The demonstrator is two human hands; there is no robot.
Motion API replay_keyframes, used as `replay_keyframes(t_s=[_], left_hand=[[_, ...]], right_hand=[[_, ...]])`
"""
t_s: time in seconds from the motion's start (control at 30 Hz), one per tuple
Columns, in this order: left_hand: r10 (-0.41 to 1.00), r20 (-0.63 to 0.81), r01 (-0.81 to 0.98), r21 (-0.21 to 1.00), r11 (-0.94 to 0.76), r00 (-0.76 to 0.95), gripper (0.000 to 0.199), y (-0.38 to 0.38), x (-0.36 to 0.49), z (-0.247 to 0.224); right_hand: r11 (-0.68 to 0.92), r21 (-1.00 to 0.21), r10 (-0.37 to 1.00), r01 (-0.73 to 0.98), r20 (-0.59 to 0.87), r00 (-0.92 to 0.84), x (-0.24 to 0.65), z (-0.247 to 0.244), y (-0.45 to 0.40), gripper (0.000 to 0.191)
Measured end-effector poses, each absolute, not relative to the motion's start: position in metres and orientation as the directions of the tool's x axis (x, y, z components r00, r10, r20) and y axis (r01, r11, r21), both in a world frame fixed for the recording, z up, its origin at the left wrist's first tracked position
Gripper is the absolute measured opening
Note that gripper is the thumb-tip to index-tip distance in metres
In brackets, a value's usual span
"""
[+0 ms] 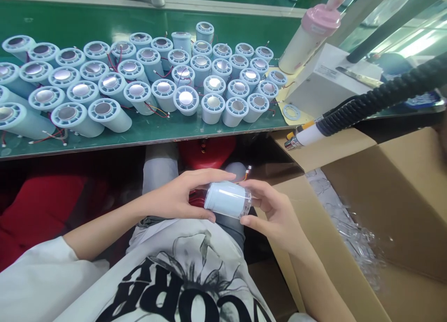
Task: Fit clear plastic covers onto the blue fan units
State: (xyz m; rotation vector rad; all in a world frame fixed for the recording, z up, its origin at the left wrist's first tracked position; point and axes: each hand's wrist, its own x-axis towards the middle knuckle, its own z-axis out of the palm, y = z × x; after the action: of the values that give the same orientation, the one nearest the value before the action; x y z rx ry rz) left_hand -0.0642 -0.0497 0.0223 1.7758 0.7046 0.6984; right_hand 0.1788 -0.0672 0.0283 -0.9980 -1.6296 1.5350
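Above my lap, a light-blue cylinder (225, 198) lies on its side between my two hands, with a clear plastic cover around it. My left hand (188, 194) grips its left end, thumb below and fingers above. At the other end, the thumb and fingers of my right hand (270, 210) close on the clear cover's rim. Thin wires with a small white connector (249, 168) stick up behind the cylinder. What is inside its ends is hidden.
Many similar light-blue cylinders (213, 103) stand or lean on the green bench (146, 138), wires trailing. To the right, a cardboard box (394, 205) holds clear plastic pieces (352, 240). A black corrugated hose (384, 93) reaches over it. A pink-lidded bottle (307, 37) stands beside a white box (317, 86).
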Motion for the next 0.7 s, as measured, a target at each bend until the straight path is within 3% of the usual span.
replay_keyframes(t_s=[0.17,0.27,0.47,0.7], left_hand=[[0.732,0.152,0.129,0.941,-0.312,0.664,0.078,-0.049,-0.064,0.026],[0.726,0.149,0.132,0.940,-0.316,0.671,0.079,-0.049,-0.064,0.025],[0.722,0.134,0.144,0.940,-0.310,0.679,0.079,-0.049,-0.064,0.022],[0.717,0.149,0.132,0.938,-0.320,0.681,0.079,-0.048,-0.065,0.022]], right_hand=[[0.120,-0.975,0.888,0.186,0.022,-0.460,0.181,0.030,-0.070,0.049],[0.098,-0.979,0.890,0.180,0.005,-0.457,0.182,0.030,-0.070,0.047],[-0.121,-0.991,0.876,0.049,-0.130,-0.465,0.179,0.030,-0.068,0.042],[-0.413,-0.908,0.820,-0.077,-0.334,-0.465,0.170,0.023,-0.065,0.037]])
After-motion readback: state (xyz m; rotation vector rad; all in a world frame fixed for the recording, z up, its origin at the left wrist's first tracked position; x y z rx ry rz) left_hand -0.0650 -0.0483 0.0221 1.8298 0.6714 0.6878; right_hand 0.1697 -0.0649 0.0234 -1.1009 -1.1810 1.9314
